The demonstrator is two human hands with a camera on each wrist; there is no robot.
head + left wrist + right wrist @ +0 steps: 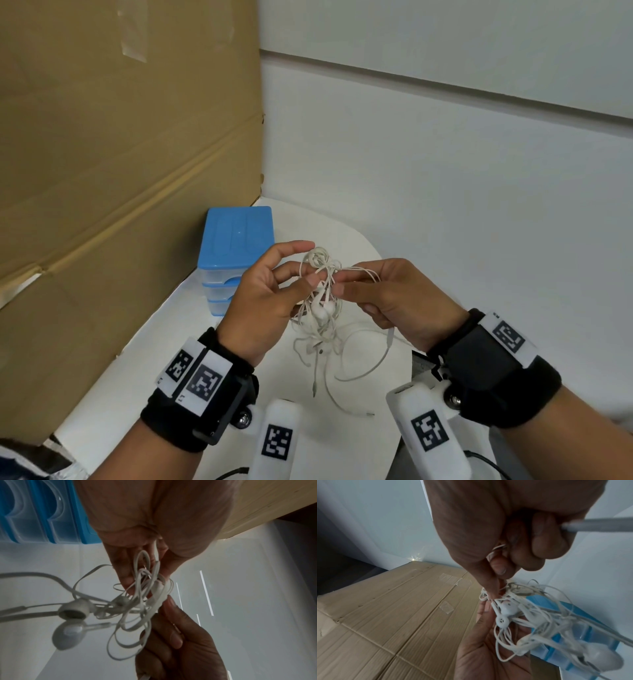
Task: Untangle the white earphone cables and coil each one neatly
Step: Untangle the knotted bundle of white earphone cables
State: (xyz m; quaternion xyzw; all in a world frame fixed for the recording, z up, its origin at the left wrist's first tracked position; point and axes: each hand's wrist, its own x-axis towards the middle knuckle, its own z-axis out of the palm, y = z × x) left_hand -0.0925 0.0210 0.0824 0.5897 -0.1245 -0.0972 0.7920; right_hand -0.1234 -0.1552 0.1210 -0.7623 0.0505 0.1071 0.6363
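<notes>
A knot of white earphone cables (322, 294) hangs between my two hands above the white table (144, 359). My left hand (303, 275) pinches the knot with thumb against fingers, its forefinger lifted. My right hand (342, 286) pinches strands at the knot's right side with thumb and forefinger. Its other fingers curl round a cable with an inline remote (389, 337). Loose loops and a plug (314, 390) trail down to the table. In the left wrist view two earbuds (73, 609) dangle from the knot (149, 599). The right wrist view has my thumb and forefinger on the strands (508, 609).
A blue-topped set of small clear drawers (236, 246) stands just behind my left hand. A large cardboard sheet (120, 154) walls off the left side. White wall panels (445, 171) close the back and right. The table's rounded edge (404, 342) lies under my right wrist.
</notes>
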